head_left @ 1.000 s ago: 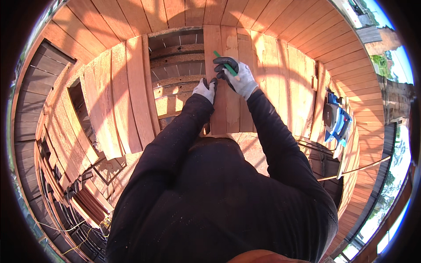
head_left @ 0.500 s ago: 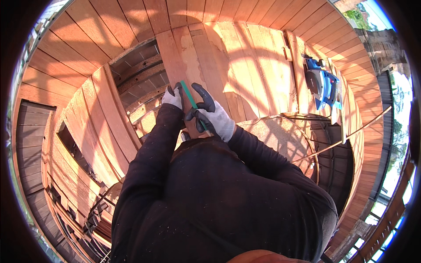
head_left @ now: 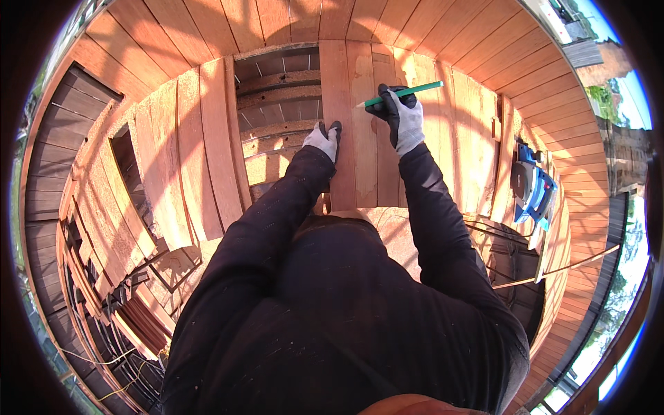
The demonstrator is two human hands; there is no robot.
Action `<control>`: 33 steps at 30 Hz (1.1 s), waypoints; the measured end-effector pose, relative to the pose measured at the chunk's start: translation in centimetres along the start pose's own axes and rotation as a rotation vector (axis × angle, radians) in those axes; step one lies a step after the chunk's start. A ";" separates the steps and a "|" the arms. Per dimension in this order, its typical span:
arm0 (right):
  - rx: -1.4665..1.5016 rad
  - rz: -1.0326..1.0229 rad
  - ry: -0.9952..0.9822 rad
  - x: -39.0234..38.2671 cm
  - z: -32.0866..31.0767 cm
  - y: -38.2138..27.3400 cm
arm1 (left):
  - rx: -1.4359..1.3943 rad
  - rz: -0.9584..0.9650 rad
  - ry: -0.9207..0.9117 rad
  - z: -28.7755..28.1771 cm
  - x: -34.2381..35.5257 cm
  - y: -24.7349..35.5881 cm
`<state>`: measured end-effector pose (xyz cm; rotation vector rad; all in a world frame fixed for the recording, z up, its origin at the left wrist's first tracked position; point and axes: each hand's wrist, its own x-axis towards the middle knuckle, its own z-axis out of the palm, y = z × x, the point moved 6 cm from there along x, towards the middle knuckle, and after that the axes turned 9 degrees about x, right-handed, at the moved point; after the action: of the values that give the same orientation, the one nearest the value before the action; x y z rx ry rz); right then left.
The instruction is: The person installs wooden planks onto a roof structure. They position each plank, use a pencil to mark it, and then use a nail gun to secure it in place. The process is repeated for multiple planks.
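Observation:
My left hand [head_left: 321,142], in a white-and-black glove, grips the left edge of a reddish wooden board [head_left: 337,83], beside an open gap [head_left: 275,100] showing dark slats and dusty joists. Further right, my gloved right hand [head_left: 403,121] has its fingers closed on a green pencil [head_left: 425,86], which lies slanted across the hand, tip toward the lower left over the neighbouring planks [head_left: 363,166].
A blue power tool [head_left: 532,194] rests on boards at the right, near a long thin batten [head_left: 588,259]. Loose planks [head_left: 190,159] lie left of the gap. Cables [head_left: 97,360] and stacked strips [head_left: 138,321] are at lower left. Curved decking [head_left: 415,24] surrounds the area.
Both hands dipped lower-left in the view half a second ago and are back up now. The pencil, steep earlier, now slants out to the right, and my right hand is further right.

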<state>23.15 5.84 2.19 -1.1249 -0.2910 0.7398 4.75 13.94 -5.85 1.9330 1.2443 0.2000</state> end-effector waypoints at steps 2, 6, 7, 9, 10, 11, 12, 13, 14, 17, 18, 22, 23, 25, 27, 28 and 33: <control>0.035 -0.049 -0.083 1.7 0.8 0.8 | -0.009 -0.018 -0.032 0.0 -0.2 0.1; -0.305 -0.145 0.100 3.9 0.8 2.2 | 0.007 -0.049 -0.032 -0.1 -0.3 -0.1; -0.558 -0.289 0.070 4.9 0.3 2.8 | 0.016 -0.056 -0.022 0.2 -0.3 -0.2; -0.643 -0.216 0.062 5.8 0.0 3.7 | 0.012 -0.067 -0.036 0.7 0.0 -0.7; -0.685 -0.180 0.060 6.2 -0.3 4.2 | -0.001 -0.066 -0.066 1.1 0.2 -1.0; -0.720 -0.193 0.065 6.5 -0.5 4.4 | -0.013 -0.061 -0.096 1.2 0.3 -1.0; -0.755 -0.207 0.070 6.7 -0.8 4.6 | -0.018 -0.060 -0.095 1.2 0.3 -0.9; -0.790 -0.222 0.077 6.9 -1.1 4.8 | -0.022 -0.058 -0.095 1.3 0.3 -0.8; -0.867 -0.269 0.044 6.2 0.1 4.1 | -0.025 -0.065 -0.091 1.2 0.3 -0.9; -0.999 -0.355 -0.010 3.8 3.0 1.2 | -0.046 -0.067 -0.111 1.2 0.3 -0.9; -0.980 -0.338 -0.009 3.8 3.0 1.2 | -0.049 -0.065 -0.108 1.2 0.3 -0.9; -0.910 -0.270 0.030 4.3 2.4 1.8 | -0.063 -0.067 -0.116 1.4 0.3 -1.0; -0.880 -0.274 0.024 4.4 2.3 1.9 | -0.067 -0.070 -0.121 1.5 0.4 -1.0; -0.818 -0.283 0.014 4.5 2.3 2.2 | -0.069 -0.059 -0.123 1.4 0.4 -1.0; -0.824 -0.287 0.006 4.1 3.0 1.8 | -0.061 -0.056 -0.112 1.2 0.3 -0.9; -0.827 -0.289 0.002 3.9 3.2 1.6 | -0.051 -0.058 -0.102 1.1 0.3 -0.9; -0.916 -0.333 0.007 4.5 2.5 2.5 | -0.040 -0.069 -0.091 0.7 0.1 -0.5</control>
<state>24.06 11.13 0.37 -1.8747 -0.8417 0.2819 4.77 13.73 -6.69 1.8411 1.2358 0.0998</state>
